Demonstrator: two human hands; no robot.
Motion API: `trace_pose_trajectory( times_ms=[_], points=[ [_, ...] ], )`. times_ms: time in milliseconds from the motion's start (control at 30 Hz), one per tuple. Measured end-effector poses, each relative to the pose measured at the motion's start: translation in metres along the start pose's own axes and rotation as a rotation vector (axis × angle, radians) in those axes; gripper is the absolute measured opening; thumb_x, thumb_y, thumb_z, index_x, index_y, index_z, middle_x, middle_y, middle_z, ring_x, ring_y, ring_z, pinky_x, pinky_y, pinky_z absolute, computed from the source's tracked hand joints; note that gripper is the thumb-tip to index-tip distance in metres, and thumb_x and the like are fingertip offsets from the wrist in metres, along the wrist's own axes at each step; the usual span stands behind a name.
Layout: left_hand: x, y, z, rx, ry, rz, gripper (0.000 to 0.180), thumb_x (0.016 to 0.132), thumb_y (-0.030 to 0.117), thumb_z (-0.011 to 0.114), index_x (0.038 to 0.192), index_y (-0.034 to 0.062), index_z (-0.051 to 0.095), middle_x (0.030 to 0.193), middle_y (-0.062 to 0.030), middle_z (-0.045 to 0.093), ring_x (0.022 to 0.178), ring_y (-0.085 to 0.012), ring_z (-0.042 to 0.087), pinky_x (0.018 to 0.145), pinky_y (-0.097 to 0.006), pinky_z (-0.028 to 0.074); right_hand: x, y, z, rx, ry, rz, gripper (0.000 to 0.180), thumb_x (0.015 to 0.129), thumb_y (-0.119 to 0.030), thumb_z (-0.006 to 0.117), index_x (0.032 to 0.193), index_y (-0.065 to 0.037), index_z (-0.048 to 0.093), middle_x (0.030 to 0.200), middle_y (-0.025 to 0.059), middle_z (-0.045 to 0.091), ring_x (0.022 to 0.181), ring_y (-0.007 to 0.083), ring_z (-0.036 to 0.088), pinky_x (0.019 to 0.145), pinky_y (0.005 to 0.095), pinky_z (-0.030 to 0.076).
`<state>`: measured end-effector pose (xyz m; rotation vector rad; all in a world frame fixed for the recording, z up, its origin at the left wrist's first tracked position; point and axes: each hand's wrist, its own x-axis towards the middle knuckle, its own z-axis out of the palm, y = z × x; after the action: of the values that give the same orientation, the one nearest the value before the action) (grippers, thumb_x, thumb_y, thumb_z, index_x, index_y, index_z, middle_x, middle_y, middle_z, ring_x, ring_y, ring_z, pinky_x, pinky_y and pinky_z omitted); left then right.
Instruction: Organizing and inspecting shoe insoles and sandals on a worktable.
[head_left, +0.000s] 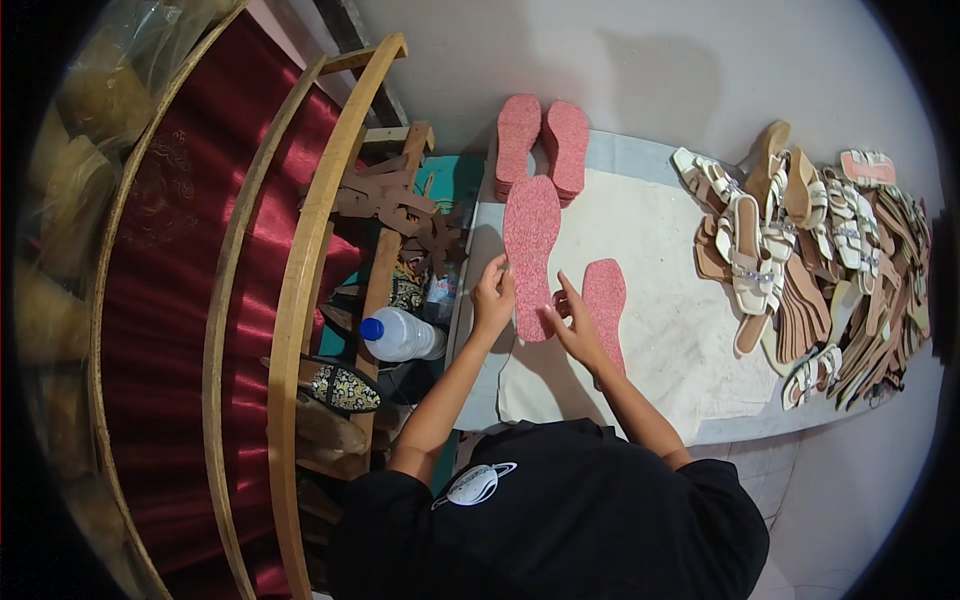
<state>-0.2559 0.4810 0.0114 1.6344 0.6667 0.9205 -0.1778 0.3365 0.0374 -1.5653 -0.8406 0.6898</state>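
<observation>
A long pink speckled shoe insole (532,250) is between my hands, its far end overlapping the front of the insole stacks. My left hand (493,298) is closed on its left edge, fingertips at the rim. My right hand (577,325) is at the lower right edge, with the thumb touching the insole and the other fingers spread apart from it. A second pink insole (605,300) lies on the pale cloth beside my right hand, its lower end partly hidden by my forearm.
Two insole stacks, left (517,140) and right (568,150), stand at the table's back. White strapped sandals (750,260) and brown soles (797,310) are heaped at right. A blue-capped bottle (405,336) stands left of the table, near a wooden rack (300,270) and red satin cloth (180,300).
</observation>
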Motion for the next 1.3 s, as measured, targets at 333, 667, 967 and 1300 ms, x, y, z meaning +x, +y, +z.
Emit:
trace_pose_trajectory(
  times_ms=[333, 667, 967, 1300],
  points=[
    [0.084, 0.002, 0.0, 0.115, 0.091, 0.113, 0.031, 0.085, 0.018, 0.051, 0.11, -0.0001, 0.055, 0.084, -0.0141, 0.065, 0.077, -0.0197, 0.063, 0.068, -0.028, 0.046, 0.072, -0.014, 0.015, -0.571, 0.128, -0.461, 0.097, 0.065, -0.042, 0.07, 0.131, 0.007, 0.02, 0.097, 0.0178, 0.045, 0.088, 0.0311, 0.045, 0.075, 0.0383, 0.035],
    [0.128, -0.011, 0.0, 0.09, -0.099, 0.066, 0.037, 0.09, 0.031, 0.04, 0.112, 0.0042, 0.054, 0.114, -0.0164, 0.052, 0.108, -0.0274, 0.047, 0.091, -0.032, 0.035, 0.201, -0.01, 0.009, -0.672, 0.376, -0.574, 0.092, 0.067, -0.042, 0.068, 0.129, 0.009, 0.023, 0.095, 0.0189, 0.045, 0.085, 0.0315, 0.045, 0.069, 0.0392, 0.035],
    [0.154, -0.046, 0.006, 0.687, 0.021, 0.244, 0.066, 0.064, 0.01, 0.056, 0.127, 0.0181, 0.04, 0.137, -0.0158, 0.023, 0.125, -0.0403, 0.019, 0.099, -0.053, 0.018, 0.249, -0.001, 0.018, -0.905, 0.318, -0.295, 0.089, 0.071, -0.053, 0.058, 0.127, 0.008, 0.026, 0.099, 0.0195, 0.044, 0.087, 0.0325, 0.046, 0.069, 0.0407, 0.037],
    [0.162, -0.055, 0.008, 0.668, 0.005, 0.237, 0.059, 0.066, 0.014, 0.061, 0.123, 0.0231, 0.047, 0.135, -0.0161, 0.025, 0.124, -0.0415, 0.02, 0.097, -0.056, 0.018, 0.251, 0.017, 0.029, -1.076, 0.367, -0.304, 0.087, 0.072, -0.054, 0.055, 0.126, 0.01, 0.028, 0.108, 0.0201, 0.043, 0.087, 0.0305, 0.047, 0.065, 0.0375, 0.04]
  ],
)
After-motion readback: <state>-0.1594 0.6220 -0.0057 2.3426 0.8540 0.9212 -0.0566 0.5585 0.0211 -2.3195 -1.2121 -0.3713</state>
